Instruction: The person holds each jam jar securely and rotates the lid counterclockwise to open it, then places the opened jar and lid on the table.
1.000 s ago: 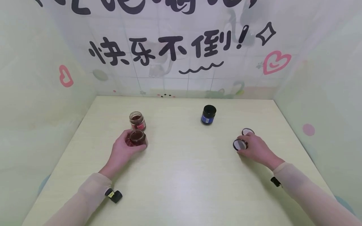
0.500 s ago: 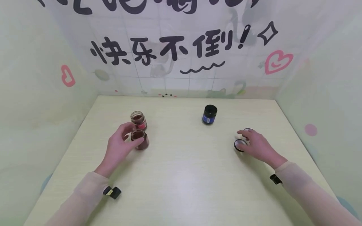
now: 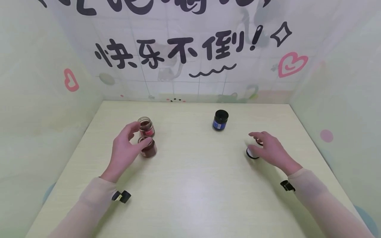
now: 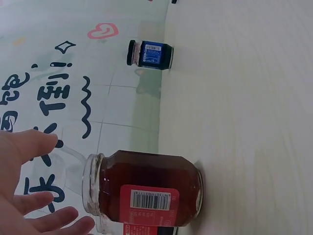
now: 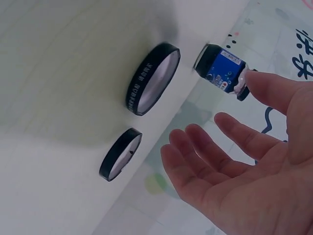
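Observation:
My left hand (image 3: pixel 125 148), fingers apart and loosely bent, hovers at the mouth of an open glass jar (image 3: pixel 149 150) of dark red-brown contents. In the left wrist view this jar shows a red label, and the hand is off the glass. A second lidless jar (image 3: pixel 148 131) stands right behind it, partly covered by my fingers in the head view. Over on the right, my right hand (image 3: pixel 272 150) is held above two black-rimmed jar lids, with nothing in its fingers. The nearer lid (image 5: pixel 152 81) and the farther lid (image 5: pixel 120 154) both lie pale inside up.
A capped dark jar with a blue label (image 3: pixel 219 121) stands toward the back, right of centre. The pale tabletop (image 3: pixel 190 185) meets a printed back wall (image 3: pixel 184 89) and side walls at left and right.
My left hand has let go of the nearer open jar and lifted off it. My right hand has released the nearer lid onto the table and risen slightly.

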The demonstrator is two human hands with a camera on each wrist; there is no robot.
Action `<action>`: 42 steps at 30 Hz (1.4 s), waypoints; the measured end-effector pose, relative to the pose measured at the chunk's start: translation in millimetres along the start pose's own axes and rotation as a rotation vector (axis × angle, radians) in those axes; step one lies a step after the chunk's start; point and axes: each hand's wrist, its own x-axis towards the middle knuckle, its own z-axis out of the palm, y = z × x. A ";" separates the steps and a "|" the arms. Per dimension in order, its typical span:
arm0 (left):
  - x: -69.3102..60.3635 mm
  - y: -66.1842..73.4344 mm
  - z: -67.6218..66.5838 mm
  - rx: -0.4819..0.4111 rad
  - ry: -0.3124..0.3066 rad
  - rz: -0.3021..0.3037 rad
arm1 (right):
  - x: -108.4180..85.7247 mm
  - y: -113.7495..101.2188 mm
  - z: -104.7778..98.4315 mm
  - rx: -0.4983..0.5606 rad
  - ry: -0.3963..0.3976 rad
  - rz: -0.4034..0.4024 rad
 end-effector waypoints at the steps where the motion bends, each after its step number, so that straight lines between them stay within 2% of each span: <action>1: 0.5 1.9 0.7 0.012 0.009 0.012 | 0.1 -0.1 -0.3 0.007 0.010 -0.005; 7: 3.5 15.4 7.5 0.041 0.055 0.094 | -0.1 -2.8 -3.1 0.034 0.091 -0.041; 14: 7.9 29.3 20.8 0.004 0.096 0.160 | 3.8 -9.1 -8.6 0.089 0.145 -0.056; 22: 11.5 42.5 38.5 -0.027 0.069 0.192 | 9.3 -17.9 -9.1 0.133 0.169 -0.061; 28: 18.8 50.5 49.3 -0.065 0.049 0.206 | 12.2 -21.4 -9.7 0.089 0.189 -0.037; 36: 31.5 54.4 70.4 -0.154 -0.005 0.190 | 18.8 -29.9 -8.3 0.077 0.224 -0.055; 42: 41.0 59.2 87.4 -0.182 -0.051 0.182 | 20.8 -36.6 -7.7 0.062 0.240 -0.063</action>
